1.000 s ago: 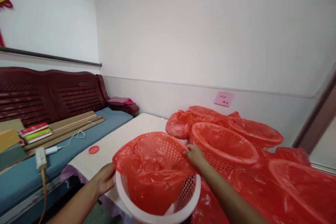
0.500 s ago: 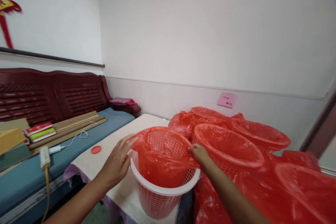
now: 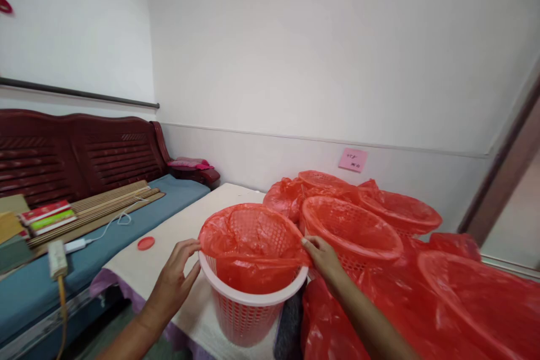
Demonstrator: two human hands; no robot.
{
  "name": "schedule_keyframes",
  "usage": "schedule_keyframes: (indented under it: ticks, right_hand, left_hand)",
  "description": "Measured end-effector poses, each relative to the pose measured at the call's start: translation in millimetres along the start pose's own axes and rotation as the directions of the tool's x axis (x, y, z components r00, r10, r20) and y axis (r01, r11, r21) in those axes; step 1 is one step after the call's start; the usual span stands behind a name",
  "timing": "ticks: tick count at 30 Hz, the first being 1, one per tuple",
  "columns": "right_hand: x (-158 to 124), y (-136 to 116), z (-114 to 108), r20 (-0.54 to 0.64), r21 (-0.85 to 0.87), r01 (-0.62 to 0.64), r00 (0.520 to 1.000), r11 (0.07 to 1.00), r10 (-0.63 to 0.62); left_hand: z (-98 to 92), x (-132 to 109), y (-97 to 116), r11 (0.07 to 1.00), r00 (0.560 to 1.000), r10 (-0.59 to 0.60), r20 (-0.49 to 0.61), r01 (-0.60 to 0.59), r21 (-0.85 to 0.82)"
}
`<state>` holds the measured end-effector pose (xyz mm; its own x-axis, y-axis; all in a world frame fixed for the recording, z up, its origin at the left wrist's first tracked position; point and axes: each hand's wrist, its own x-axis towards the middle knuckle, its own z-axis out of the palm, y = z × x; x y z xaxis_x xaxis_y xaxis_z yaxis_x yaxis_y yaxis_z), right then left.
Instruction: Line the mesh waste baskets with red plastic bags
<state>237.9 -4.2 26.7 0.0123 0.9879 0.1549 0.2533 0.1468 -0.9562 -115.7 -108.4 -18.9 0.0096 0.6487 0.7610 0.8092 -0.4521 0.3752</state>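
Observation:
A pale plastic basket point(image 3: 248, 320) with perforated sides stands upright on the covered table. A thin red plastic bag point(image 3: 253, 278) hangs inside it, folded over the far rim and both sides, while the near rim is bare. At the left rim is my left hand point(image 3: 175, 275), its fingertips touching the bag's edge and its thumb spread apart. My right hand point(image 3: 323, 259) pinches the bag at the right rim between thumb and fingers. Close by on the right stands another basket point(image 3: 352, 230) lined with red plastic.
Several more red-lined baskets crowd the right side, including one at the near right point(image 3: 481, 298). A small red disc point(image 3: 145, 243) lies on the table point(image 3: 181, 225). Left is a wooden bench point(image 3: 84, 152) with cardboard strips, boxes and a power strip point(image 3: 57, 259). A pink note point(image 3: 353, 160) is on the wall.
The bag now lies over the left rim, and my left hand has drawn down and outward, its thumb apart. My right hand still pinches the right side. The view has turned slightly right.

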Motion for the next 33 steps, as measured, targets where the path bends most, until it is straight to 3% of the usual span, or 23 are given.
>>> schedule_keyframes:
  ticks: [3, 5, 7, 9, 12, 16, 19, 23, 28, 30, 33]
  right_hand:
    - [-20.3, -7.1, -11.0, -0.090, -0.187, 0.193, 0.973, 0.963, -0.213]
    - [-37.2, -10.5, -12.9, 0.010, -0.334, 0.412, 0.901, 0.847, -0.434]
    - [-50.8, -12.3, -11.5, 0.177, -0.423, 0.576, 0.810, 0.700, -0.559]
    - [-57.5, -13.7, -9.4, 0.287, -0.460, 0.618, 0.783, 0.638, -0.552]
    - [-55.7, -19.3, -8.9, 0.341, -0.529, 0.596, 0.801, 0.604, -0.492]
    - [-47.7, -33.8, -12.6, 0.417, -0.625, 0.596, 0.801, 0.504, -0.430]
    - [-48.0, -39.4, -14.9, 0.457, -0.666, 0.610, 0.789, 0.430, -0.412]
    - [-57.3, -27.0, -14.6, 0.424, -0.702, 0.618, 0.762, 0.354, -0.489]
    - [-76.7, 5.7, -6.0, 0.241, -0.672, 0.618, 0.703, 0.409, -0.669]
    - [-84.7, 17.0, -0.4, 0.177, -0.634, 0.629, 0.685, 0.450, -0.707]
    - [-93.8, 31.3, 10.3, 0.167, -0.581, 0.650, 0.685, 0.491, -0.709]
  left_hand:
    - [-3.7, -0.3, 0.6, 0.996, 0.998, -0.066, 0.004, 0.066, -0.055]
    - [-10.9, 1.5, 2.7, 0.998, 0.998, -0.062, 0.008, 0.062, -0.014]
    - [-21.7, 7.4, 10.4, 0.997, 0.999, -0.024, -0.025, 0.025, 0.070]
    - [-32.8, 17.5, 25.6, 0.991, 0.999, 0.043, -0.011, -0.042, 0.125]
    - [-39.9, 36.5, 58.0, 0.979, 0.972, 0.134, 0.193, -0.161, 0.128]
    - [-26.2, 58.2, 94.3, 0.978, 0.890, 0.130, 0.436, -0.188, 0.093]
    - [-12.7, 64.0, 104.2, 0.973, 0.834, 0.151, 0.530, -0.220, 0.069]
    - [-3.3, 52.9, 102.6, 0.911, 0.834, 0.344, 0.432, -0.407, 0.061]
    - [3.8, 19.7, 94.9, 0.802, 0.813, 0.569, 0.123, -0.582, 0.133]
    - [9.0, 5.8, 86.5, 0.783, 0.799, 0.599, 0.064, -0.600, 0.167]
    - [19.8, -11.2, 70.7, 0.808, 0.821, 0.569, 0.047, -0.569, 0.149]
